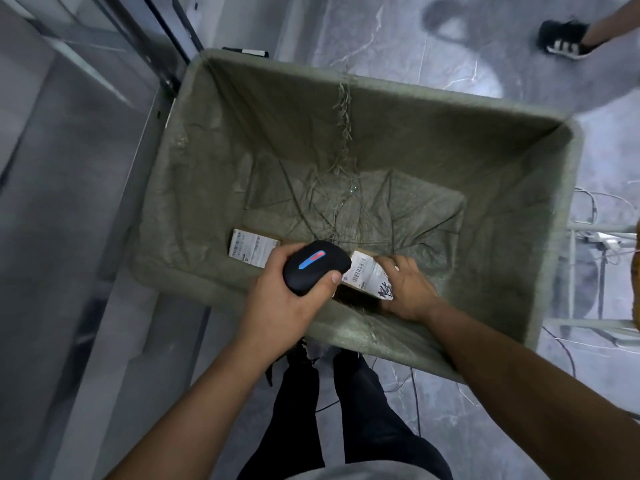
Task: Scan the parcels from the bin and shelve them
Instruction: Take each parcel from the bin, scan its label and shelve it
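A black handheld scanner with a blue and red light strip (316, 266) is gripped by the left hand (282, 299), fingers and thumb curled round it. A small brown cardboard parcel with a white label (369, 277) is held by the right hand (408, 289) over the near side of the large grey-green fabric-lined bin (346, 109). A second labelled parcel (252, 251) lies on the bin bottom, just to the left of the scanner.

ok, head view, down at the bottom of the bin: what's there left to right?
Parcel lying flat with its label up → black scanner gripped by the left hand → second labelled parcel → right hand holding that parcel's right side.
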